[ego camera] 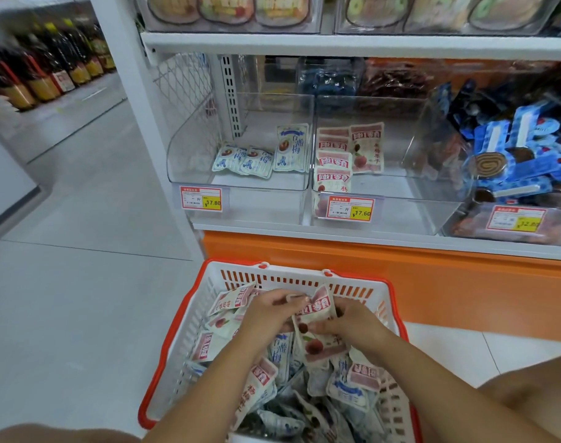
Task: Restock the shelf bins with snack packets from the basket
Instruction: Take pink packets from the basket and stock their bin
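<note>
A white basket with an orange rim (173,334) sits on the floor below the shelf, full of pink-labelled and blue-labelled snack packets (356,378). Both hands are inside it. My left hand (269,314) and my right hand (352,321) together hold a pink-labelled packet (317,311), fingers curled around its edges. On the shelf, the left clear bin (189,155) holds three blue-labelled packets (260,158). The middle clear bin (397,187) holds several pink-labelled packets (343,155).
A third bin (512,161) at the right is heaped with blue wrapped snacks. Price tags (201,198) hang on the bin fronts. An orange shelf base (400,282) stands behind the basket. Open aisle floor lies to the left, with bottles (49,68) on a far shelf.
</note>
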A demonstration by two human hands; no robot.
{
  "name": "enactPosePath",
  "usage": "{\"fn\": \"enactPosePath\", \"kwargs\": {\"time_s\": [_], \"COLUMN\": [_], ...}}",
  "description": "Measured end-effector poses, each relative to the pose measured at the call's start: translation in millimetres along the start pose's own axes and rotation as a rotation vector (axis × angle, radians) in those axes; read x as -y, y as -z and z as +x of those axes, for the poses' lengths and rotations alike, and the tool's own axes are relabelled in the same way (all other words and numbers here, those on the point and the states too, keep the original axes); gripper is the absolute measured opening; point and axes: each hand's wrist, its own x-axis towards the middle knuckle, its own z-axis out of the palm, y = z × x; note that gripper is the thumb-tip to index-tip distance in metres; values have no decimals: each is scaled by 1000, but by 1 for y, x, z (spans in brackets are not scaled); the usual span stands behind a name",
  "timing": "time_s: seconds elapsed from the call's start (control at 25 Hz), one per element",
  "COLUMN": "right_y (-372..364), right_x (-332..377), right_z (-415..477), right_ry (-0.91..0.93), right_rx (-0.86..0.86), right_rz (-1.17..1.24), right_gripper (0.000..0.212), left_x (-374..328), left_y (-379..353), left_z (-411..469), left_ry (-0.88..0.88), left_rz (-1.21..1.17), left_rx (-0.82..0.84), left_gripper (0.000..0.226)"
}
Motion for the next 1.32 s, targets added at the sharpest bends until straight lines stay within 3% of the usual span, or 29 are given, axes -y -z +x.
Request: {"fn": "enactPosePath", "kwargs": {"time_s": [0.16,0.4,0.68,0.84,0.92,1.04,1.16,1.28,1.32], "right_y": [3,12,24,60,85,135,175,194,198], "right_x": [14,26,51,114,151,197,223,221,218], "right_z": [-15,-27,-34,-48,-45,-5,60,122,135], "right_ry": [60,125,203,369,453,491,350,70,31], "right_rx": [19,42,49,-86,-215,-470,-580,-585,-555], "right_rz": [49,100,-4,-206,-179,-102,-186,-498,-483], "right_gripper": [23,26,16,14,19,22,24,31,30], "left_x": [-14,-28,-64,-131,-160,-188,-198,-196,-194], "left_y": [-3,-15,-12,-13,-9,3,13,18,20], "left_z": [-1,-2,-5,-2,9,35,68,98,105], "left_ry": [-88,61,-169,-430,-575,-690,-628,-565,-561], "left_rz": [106,-227,-8,58,96,433,690,766,747], "left_rx": [-98,-107,-103,-109,-172,-329,-286,-191,-172], "left_gripper": [14,15,14,8,14,33,60,72,73]}}
